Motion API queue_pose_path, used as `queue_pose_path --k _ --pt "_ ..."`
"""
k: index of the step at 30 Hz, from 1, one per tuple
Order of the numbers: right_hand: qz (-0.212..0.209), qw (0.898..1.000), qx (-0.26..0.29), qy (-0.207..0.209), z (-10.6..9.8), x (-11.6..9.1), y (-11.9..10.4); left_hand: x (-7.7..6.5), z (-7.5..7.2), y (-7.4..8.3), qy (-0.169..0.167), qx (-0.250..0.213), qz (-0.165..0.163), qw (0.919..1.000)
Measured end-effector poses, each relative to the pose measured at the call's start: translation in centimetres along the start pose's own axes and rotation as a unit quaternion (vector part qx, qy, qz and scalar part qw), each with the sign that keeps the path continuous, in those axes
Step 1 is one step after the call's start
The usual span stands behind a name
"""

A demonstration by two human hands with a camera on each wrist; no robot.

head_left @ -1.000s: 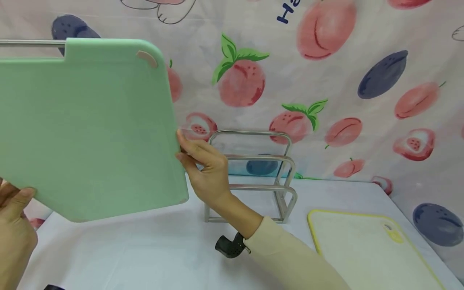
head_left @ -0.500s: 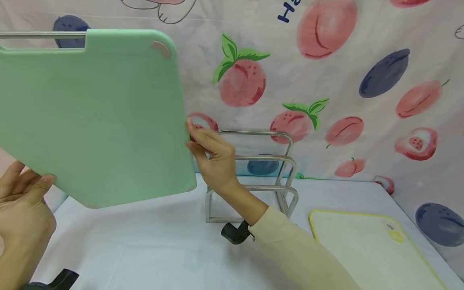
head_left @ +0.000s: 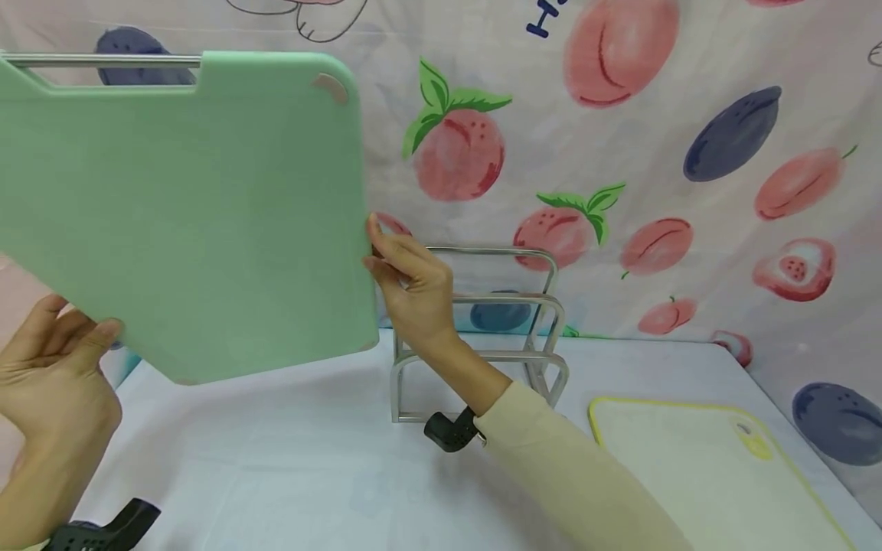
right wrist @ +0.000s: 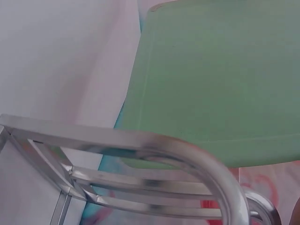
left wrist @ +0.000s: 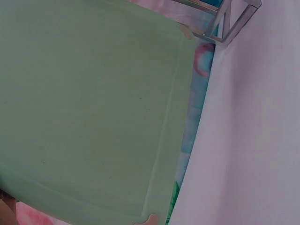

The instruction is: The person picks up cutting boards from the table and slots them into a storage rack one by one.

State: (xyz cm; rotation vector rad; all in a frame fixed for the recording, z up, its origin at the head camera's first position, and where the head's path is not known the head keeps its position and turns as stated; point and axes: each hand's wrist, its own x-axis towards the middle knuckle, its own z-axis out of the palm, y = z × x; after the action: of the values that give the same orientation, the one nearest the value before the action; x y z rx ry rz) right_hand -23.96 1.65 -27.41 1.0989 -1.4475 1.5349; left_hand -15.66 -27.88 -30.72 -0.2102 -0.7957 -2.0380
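Together, the left hand (head_left: 62, 375) and right hand (head_left: 416, 287) hold a mint-green cutting board (head_left: 207, 222) above the white tabletop (head_left: 310, 467), left fingers and thumb gripping its slanted lower edge, right ones pinching its side (a metal rod spans the notch on top). Behind the right wrist stands a steel rack (head_left: 510, 357).

A dark blue letter H (head_left: 542, 19) is standing tilted on the fruit-print backdrop (head_left: 620, 141); the next letter (head_left: 562, 1) is running out of view.
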Motion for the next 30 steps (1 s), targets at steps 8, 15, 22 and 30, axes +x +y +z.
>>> queue_pose_path --k 8,15,22,30 --pt "0.013 1.000 0.009 0.012 -0.5 0.3 0.0 0.4 0.5 -0.9 0.005 -0.010 -0.008 0.9999" --pt "0.024 0.999 -0.002 0.029 -1.1 0.6 -1.1 0.4 1.1 -2.0 -0.008 0.022 0.011 0.9997" --pt "0.024 0.999 -0.034 0.027 -1.8 0.1 0.5 0.2 1.0 -2.6 0.004 0.009 0.004 0.9999" --pt "0.022 0.998 -0.052 0.021 -2.7 -0.2 1.1 0.1 1.2 -3.3 -0.022 -0.007 0.001 0.9997"
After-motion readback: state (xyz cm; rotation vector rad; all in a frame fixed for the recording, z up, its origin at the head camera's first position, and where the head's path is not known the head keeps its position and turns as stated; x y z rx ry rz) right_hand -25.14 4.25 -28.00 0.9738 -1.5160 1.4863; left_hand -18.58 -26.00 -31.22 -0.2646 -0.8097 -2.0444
